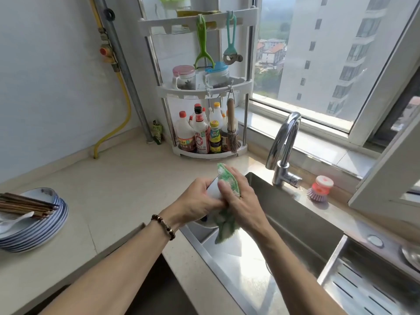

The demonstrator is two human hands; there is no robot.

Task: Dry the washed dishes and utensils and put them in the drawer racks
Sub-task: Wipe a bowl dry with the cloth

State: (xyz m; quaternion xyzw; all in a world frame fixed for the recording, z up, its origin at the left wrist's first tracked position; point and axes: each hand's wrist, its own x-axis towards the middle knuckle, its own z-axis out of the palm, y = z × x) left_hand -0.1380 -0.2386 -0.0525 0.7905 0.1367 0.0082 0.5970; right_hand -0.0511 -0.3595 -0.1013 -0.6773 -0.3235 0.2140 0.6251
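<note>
My left hand point(197, 201) grips a white bowl point(213, 189) over the left edge of the steel sink point(295, 214). My right hand point(238, 198) presses a green and white cloth point(227, 178) against the bowl, fingers wrapped round the cloth; its loose end point(225, 228) hangs below my hands. The bowl is mostly hidden by both hands and the cloth. At the left of the counter stands a stack of blue-rimmed plates point(45, 223) with several dark chopsticks point(25, 205) and a white spoon point(13, 221) lying on top.
A chrome tap point(284, 146) stands behind the sink, a pink dish brush point(320, 187) beside it. A corner rack point(209, 92) holds sauce bottles, jars and hanging peelers. A slotted drain tray point(368, 287) sits at the lower right. Beige counter point(125, 189) stretches left.
</note>
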